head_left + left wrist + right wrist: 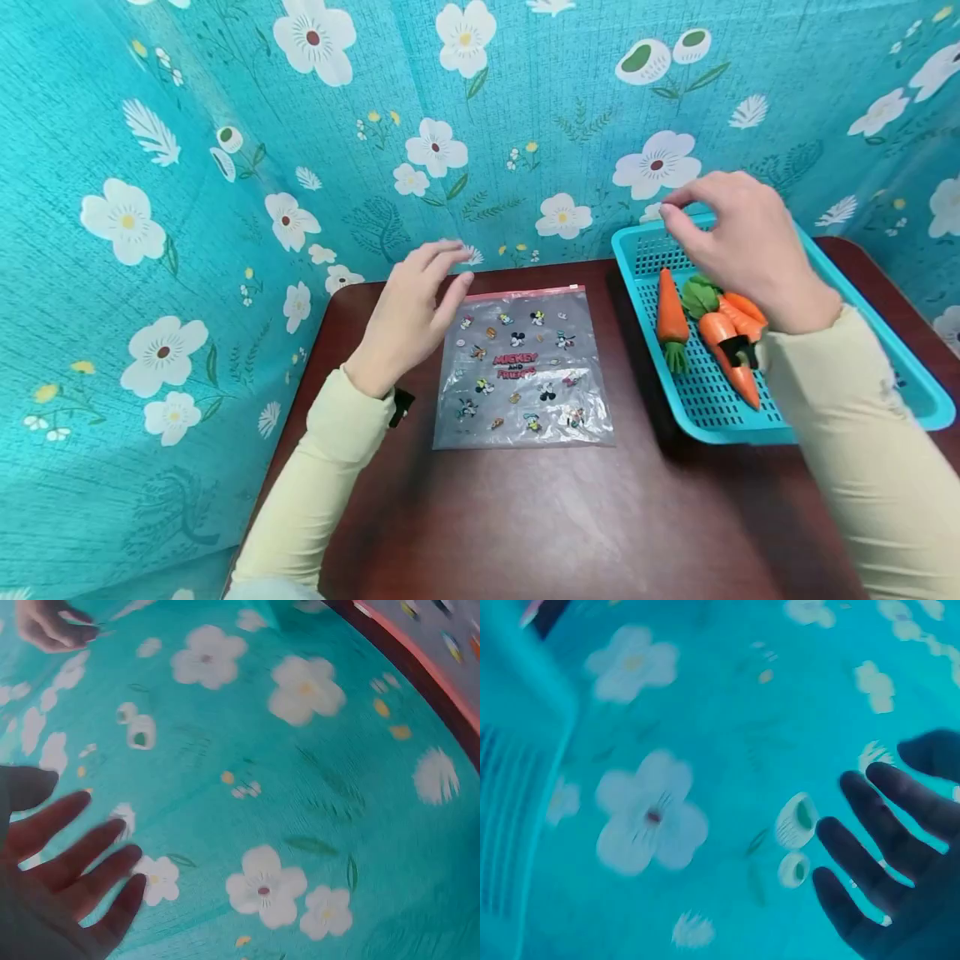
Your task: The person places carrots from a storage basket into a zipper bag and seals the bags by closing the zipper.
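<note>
Lying flat on the dark table (525, 517), the clear printed bag (525, 375) is between the person's two hands, with its pink zip strip (517, 294) at the far side. I judge it is laid this way so the mouth can be reached without turning it; the white slider (573, 287) sits near the right end of the strip. I see no bulge inside the bag.

Near its far left corner, the left hand (408, 312) hovers, thumb and fingers apart, gripping nothing. To the right stands the blue basket (738, 435), well within reach of the right hand (750, 242), which hangs above it, fingers loosely bent and separate, also without any object.

Inside the basket are carrots: one (672, 308) has its tip toward the far wall, another (738, 375) points its tip toward me. Beside it are more orange pieces (742, 312) and a green leaf (701, 297); the right arm covers part, so I cannot count them surely. Behind everything hangs the flowered cloth (510, 125).
</note>
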The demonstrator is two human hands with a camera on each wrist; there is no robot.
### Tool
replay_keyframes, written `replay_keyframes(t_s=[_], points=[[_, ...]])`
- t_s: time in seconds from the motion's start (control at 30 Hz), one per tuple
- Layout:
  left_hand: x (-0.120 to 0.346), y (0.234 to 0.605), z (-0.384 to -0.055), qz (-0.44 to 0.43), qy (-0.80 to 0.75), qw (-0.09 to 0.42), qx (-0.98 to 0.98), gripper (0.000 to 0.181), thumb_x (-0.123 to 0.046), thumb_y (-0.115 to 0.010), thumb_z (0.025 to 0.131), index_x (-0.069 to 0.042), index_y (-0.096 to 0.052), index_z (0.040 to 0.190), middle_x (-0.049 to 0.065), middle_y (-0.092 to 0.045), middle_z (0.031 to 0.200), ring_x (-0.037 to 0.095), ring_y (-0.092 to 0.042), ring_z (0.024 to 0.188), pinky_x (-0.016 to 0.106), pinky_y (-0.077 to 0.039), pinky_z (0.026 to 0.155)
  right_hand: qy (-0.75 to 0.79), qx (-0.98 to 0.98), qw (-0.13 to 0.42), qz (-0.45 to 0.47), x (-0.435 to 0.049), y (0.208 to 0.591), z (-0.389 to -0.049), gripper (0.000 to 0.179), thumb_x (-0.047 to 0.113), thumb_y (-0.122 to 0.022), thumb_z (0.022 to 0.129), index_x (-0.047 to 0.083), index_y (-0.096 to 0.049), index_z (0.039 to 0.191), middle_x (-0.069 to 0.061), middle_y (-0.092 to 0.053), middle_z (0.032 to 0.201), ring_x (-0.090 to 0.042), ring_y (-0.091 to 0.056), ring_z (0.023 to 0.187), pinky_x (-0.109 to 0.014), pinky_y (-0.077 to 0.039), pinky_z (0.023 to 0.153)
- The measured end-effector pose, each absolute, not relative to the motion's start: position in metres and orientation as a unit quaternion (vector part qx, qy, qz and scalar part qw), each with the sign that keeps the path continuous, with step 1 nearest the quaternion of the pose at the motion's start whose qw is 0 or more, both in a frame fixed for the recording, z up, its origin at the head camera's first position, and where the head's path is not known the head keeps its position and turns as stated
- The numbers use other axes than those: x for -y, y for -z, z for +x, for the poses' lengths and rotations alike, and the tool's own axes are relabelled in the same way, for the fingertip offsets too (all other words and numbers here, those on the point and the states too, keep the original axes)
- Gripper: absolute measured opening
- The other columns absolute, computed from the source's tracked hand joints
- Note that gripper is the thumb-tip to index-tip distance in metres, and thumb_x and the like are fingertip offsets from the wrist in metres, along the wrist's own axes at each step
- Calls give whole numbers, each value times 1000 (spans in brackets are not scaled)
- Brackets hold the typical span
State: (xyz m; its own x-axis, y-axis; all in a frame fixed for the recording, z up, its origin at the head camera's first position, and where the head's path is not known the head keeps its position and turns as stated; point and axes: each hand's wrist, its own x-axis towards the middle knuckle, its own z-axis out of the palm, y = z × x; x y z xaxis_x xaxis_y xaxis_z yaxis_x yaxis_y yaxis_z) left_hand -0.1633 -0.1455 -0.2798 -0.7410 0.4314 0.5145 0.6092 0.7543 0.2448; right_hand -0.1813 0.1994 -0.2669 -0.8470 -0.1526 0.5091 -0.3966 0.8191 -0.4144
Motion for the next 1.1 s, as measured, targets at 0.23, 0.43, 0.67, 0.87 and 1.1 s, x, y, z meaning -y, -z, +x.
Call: replay_keyframes(t_s=[0.23,0.43,0.67,0.87,1.1], points=[[149,306,-152,-253,365,228,867,16,-14,-59,96,-5,-70,102,8,-70,98,17,-64,92,35,-53,83,-348,871,299,175,-147,293,-159,15,6,-58,89,1,-71,85,-15,-70,82,-27,-61,76,-36,-44,73],[164,363,-164,-118,390,134,903,20,-15,-54,98,-4,-70,104,11,-72,102,21,-62,85,37,-51,79,-421,879,174,142,-113,355,-157,16,5,-53,86,6,-68,87,-7,-66,75,-16,-48,54,-26,-39,52],[180,418,-183,-7,371,11,928,28,-18,-54,97,-2,-65,116,16,-69,111,28,-63,94,44,-50,84,-454,886,83,45,-101,417,-160,34,13,-55,92,-2,-58,123,-22,-58,120,-35,-55,103,-47,-45,86],[187,448,-192,48,384,-68,920,43,-21,-51,97,4,-52,132,22,-60,126,34,-57,117,46,-46,98,-426,904,-34,-25,-102,437,-166,65,27,-53,94,-10,-32,143,-35,-35,142,-50,-37,128,-59,-33,104],[190,462,-192,65,384,-76,918,43,-20,-53,94,5,-52,129,22,-61,123,34,-56,116,46,-45,98,-418,902,-100,-40,-101,448,-168,73,33,-52,95,-11,-24,145,-36,-34,143,-49,-38,129,-58,-35,105]])
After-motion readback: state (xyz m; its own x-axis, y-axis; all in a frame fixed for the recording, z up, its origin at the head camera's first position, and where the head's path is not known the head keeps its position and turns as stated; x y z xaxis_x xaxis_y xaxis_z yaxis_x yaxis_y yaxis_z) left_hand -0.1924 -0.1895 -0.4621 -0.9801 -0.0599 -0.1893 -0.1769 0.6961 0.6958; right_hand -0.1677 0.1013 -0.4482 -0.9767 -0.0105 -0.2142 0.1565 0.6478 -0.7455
